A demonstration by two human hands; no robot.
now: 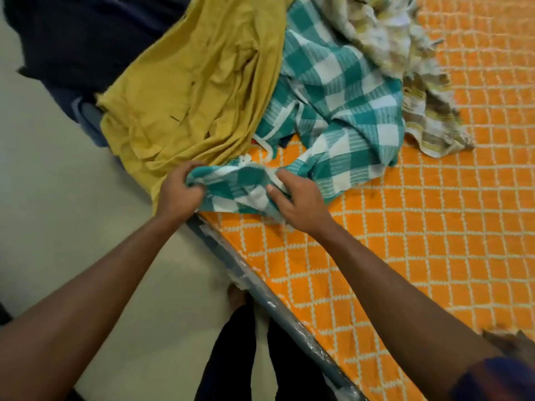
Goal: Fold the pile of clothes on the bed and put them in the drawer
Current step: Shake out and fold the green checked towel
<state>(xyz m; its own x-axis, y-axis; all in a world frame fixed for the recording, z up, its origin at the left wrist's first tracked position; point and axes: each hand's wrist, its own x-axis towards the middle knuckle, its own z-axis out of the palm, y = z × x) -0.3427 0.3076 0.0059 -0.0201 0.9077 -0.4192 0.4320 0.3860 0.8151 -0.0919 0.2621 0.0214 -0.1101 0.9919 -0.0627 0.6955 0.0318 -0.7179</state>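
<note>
Teal checked cloth (333, 105), near bed edge (260, 287), one end bunched between my hands. Mustard garment (197, 82) and pale printed cloth (405, 53) lie unfolded beside it; no drawer in view, so the task looks barely begun. My left hand (181, 192) and right hand (301, 204), arms extended, fingers curled gripping the cloth.

We see left hand (181, 195) and right hand (301, 204) bare, both forearms (86, 299) bare too. Dark blue short sleeve (498, 377) on right upper arm, reddish at the edge, blurred. Black trousers (228, 357), one bare foot (236, 295).
</note>
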